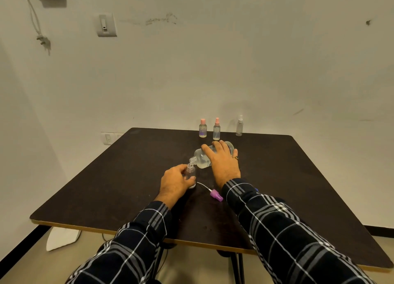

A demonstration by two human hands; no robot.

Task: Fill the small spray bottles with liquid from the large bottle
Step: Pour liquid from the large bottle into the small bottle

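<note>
My right hand [222,161] grips the large clear bottle [202,157], tipped on its side with its open neck pointing down and left. The neck sits right over the mouth of a small uncapped spray bottle [190,172], which stands upright on the dark table [106,187]. My left hand [175,182] holds that small bottle around its body. Its purple spray cap [216,195] with a white dip tube lies on the table just right of my left hand.
Three small bottles stand in a row at the table's far edge: a pink-capped one [202,128], a pink spray-topped one [216,129] and a clear white-topped one [239,126]. A white wall rises directly behind them.
</note>
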